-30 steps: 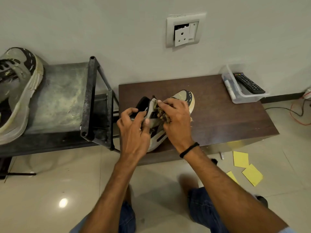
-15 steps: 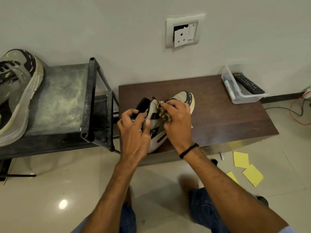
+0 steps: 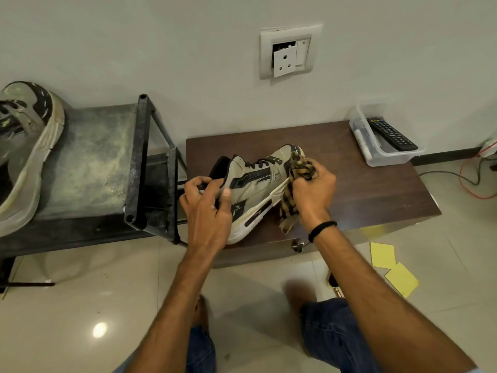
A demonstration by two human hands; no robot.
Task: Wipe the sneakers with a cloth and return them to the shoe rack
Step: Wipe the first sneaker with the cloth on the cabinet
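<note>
A beige and black sneaker (image 3: 255, 184) lies tilted on its side on the dark wooden low table (image 3: 376, 189). My left hand (image 3: 207, 208) grips its heel collar. My right hand (image 3: 313, 192) holds a brown checked cloth (image 3: 298, 176) bunched against the sneaker's toe end and sole edge. The second sneaker (image 3: 24, 146) lies on the top shelf of the dark metal shoe rack (image 3: 102, 162) at the left, partly cut off by the frame edge.
A clear plastic box (image 3: 376, 149) with a black remote control (image 3: 391, 133) stands at the table's back right. Yellow paper notes (image 3: 390, 265) lie on the tiled floor to the right. Red and black cables (image 3: 470, 181) run along the floor near the wall.
My right hand has slid with the cloth from the sneaker's laces and side toward its toe, uncovering the side panel. My left hand keeps its hold on the heel.
</note>
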